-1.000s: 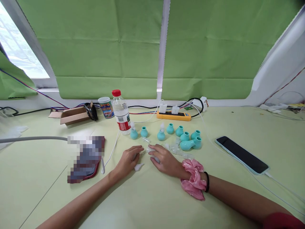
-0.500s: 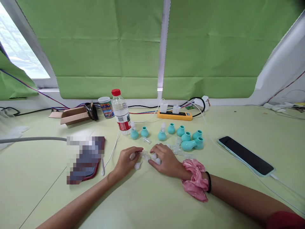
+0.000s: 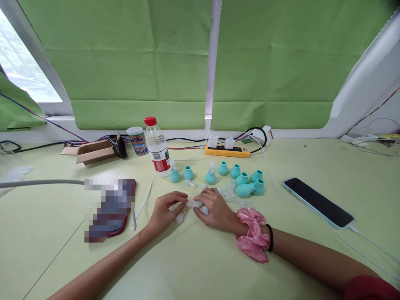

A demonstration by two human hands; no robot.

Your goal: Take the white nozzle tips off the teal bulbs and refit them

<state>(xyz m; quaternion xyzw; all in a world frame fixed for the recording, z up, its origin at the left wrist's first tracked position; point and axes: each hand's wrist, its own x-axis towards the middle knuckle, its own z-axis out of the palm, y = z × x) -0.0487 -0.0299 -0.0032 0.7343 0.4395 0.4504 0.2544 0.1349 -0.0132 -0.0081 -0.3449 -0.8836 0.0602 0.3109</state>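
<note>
My left hand (image 3: 167,212) has its thumb and fingers curved together, the tips at a small translucent plastic piece (image 3: 191,203). From the other side, the fingertips of my right hand (image 3: 216,211) close on the same cluster, with the thumb beside a white plastic cap-like piece (image 3: 205,210). Another white piece (image 3: 180,217) lies just by my left thumb. Behind my hands stand several turquoise bulbs with open necks, among them one bulb (image 3: 188,173) and one lying on its side (image 3: 245,190). A turquoise bulb (image 3: 210,177) carries a clear tip. Clear plastic tubes (image 3: 233,198) lie behind my right hand.
A water bottle (image 3: 158,152) and a printed can (image 3: 137,141) stand at the back left near an open cardboard box (image 3: 95,153). An orange power strip (image 3: 227,151) lies behind the bulbs. Phones lie on both sides; the right phone (image 3: 318,203) has a cable.
A pale round piece seen in my left hand earlier no longer shows there. My hands' fingertips now meet at the translucent piece. A small white piece now shows behind my right hand.
</note>
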